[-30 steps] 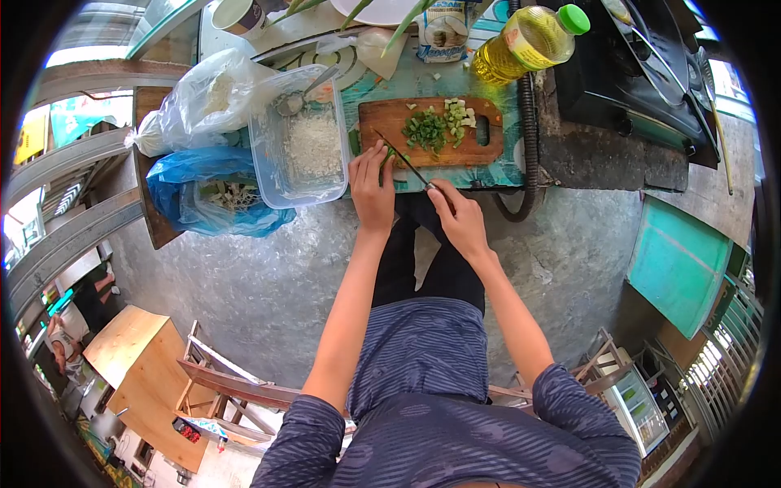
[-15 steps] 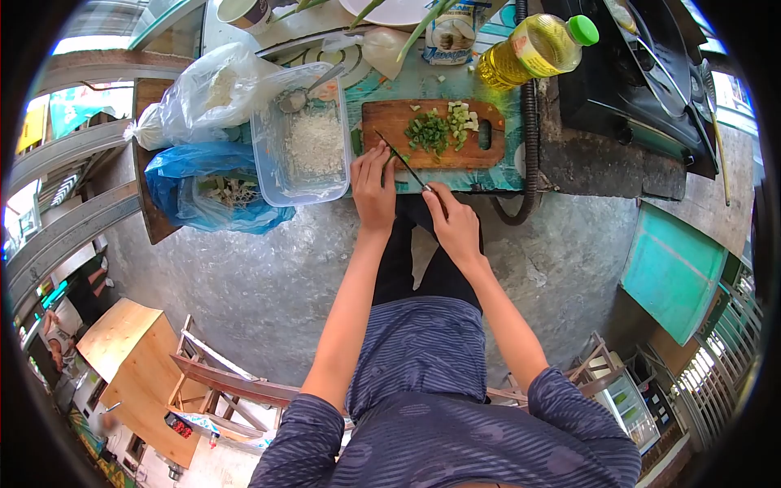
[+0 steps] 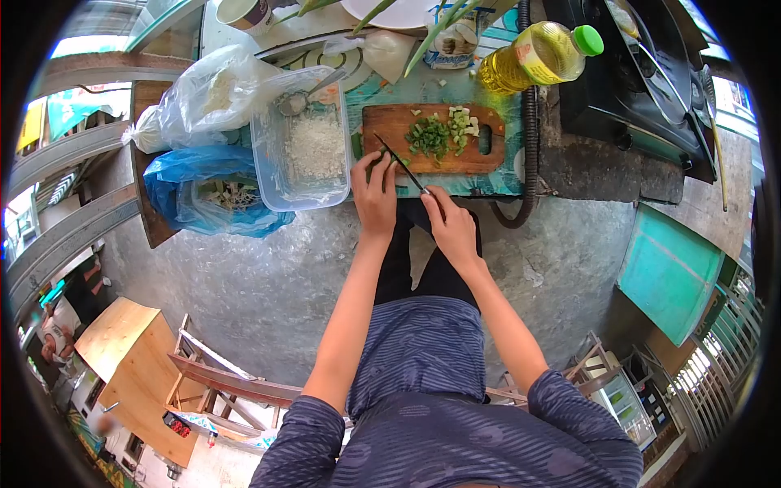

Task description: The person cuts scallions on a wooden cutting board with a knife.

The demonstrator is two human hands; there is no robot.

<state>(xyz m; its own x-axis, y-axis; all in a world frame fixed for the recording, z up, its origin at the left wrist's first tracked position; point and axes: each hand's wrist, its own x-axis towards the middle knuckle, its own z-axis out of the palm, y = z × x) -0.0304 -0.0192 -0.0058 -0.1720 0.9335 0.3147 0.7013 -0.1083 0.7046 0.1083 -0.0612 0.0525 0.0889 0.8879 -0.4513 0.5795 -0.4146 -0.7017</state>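
Observation:
A knife (image 3: 404, 167) lies slantwise across the lower left of the wooden cutting board (image 3: 439, 163), its handle held by my right hand (image 3: 451, 232). My left hand (image 3: 375, 195) is closed with bent fingertips at the board's near left edge, beside the blade, on green onion mostly hidden under the fingers. A green piece shows at the board's left side. Chopped green onion (image 3: 428, 137) lies in a pile mid-board, with paler chopped pieces (image 3: 462, 124) to its right by the handle hole.
Left of the board stands a plastic tub (image 3: 313, 150) of white flour with a spoon (image 3: 297, 102) in it. Beyond are a clear plastic bag (image 3: 215, 89) and a blue bag (image 3: 175, 175). An oil bottle (image 3: 529, 61) stands behind the board, near a black stove (image 3: 602, 89).
The view has shifted slightly. My left fingers have moved a little on the board, and the knife's angle has changed slightly.

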